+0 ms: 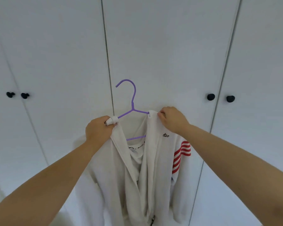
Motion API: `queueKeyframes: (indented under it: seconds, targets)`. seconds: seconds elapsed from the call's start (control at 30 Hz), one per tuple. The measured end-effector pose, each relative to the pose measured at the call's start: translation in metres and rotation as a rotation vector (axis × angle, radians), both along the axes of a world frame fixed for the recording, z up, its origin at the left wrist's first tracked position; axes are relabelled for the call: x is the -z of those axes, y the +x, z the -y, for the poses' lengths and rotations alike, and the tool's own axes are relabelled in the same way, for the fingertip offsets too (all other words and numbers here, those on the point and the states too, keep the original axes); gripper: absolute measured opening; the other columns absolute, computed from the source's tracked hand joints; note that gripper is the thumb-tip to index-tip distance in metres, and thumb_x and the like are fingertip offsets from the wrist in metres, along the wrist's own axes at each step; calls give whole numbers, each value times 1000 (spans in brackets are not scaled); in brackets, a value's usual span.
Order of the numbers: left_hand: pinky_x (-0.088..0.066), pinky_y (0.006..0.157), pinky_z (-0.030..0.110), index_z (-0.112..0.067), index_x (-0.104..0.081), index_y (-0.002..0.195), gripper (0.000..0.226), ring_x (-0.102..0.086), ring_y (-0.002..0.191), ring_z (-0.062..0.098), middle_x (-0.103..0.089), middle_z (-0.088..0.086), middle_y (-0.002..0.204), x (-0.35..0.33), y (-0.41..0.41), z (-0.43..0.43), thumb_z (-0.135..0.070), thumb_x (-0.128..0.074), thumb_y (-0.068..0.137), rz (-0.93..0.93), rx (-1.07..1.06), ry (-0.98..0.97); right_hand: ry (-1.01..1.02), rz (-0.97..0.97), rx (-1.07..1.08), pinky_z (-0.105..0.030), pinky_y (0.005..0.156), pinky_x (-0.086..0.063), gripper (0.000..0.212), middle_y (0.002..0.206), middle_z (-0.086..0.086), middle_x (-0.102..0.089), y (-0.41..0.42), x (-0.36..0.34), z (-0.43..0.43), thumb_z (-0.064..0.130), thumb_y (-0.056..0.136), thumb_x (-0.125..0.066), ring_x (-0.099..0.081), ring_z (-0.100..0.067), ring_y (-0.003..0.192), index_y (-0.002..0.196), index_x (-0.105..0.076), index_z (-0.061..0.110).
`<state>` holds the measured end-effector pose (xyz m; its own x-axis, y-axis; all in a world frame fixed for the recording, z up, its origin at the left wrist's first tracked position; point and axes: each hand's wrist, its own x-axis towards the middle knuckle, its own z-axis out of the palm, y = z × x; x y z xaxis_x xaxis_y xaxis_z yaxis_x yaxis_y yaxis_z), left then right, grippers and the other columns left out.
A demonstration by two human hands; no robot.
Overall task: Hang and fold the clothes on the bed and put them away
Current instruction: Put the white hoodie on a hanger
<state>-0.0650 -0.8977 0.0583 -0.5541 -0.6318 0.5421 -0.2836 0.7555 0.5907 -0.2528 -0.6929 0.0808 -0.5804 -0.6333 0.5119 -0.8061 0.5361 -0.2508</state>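
1. The person stands just before a row of tall white wardrobe doors (55,54), which fill the whole view. All the doors are closed, with thin dark gaps between them.
2. Two pairs of small round black knobs sit on the doors: one pair (17,95) far at the left, the other pair (220,97) at the right. In each pair the knobs lie on both sides of a gap.
3. A thin purple hanger (133,101) is held up in front of the middle door, with its hook free in the air and opening to the left.
4. A white zip-front jacket (153,168) hangs on this hanger, open at the front. It has red stripes (181,154) on one sleeve and small black script letters (165,135) near the chest.
5. The left hand (99,128) grips the left end of the hanger together with the jacket shoulder; its fingers (108,122) are curled tightly around the bunched cloth.
6. The right hand (171,119) pinches the cloth at the other shoulder, where it covers the hanger's right arm.
7. Both forearms are bare and reach upward.
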Motion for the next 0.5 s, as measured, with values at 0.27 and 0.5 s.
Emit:
queueKeyframes:
  seconds: [0.27, 0.5]
  targets:
    - [-29, 57, 31, -10, -59, 69, 24, -54, 70, 31, -56, 3, 64, 0, -58, -14, -27, -64, 85, 17, 133, -41, -237, -222, 711, -40, 88, -36, 37, 124, -19, -47, -39, -41, -109, 2, 77, -52, -44, -36, 110, 114, -55, 0]
    - [-31, 56, 32, -10, -57, 66, 29, -52, 68, 28, -55, 3, 64, -2, -74, -26, -30, -66, 85, 12, 199, -53, -120, 105, 682, -40, 86, -41, 35, 124, -17, -45, -64, -48, -137, 14, 90, -49, -47, -34, 110, 122, -46, 1]
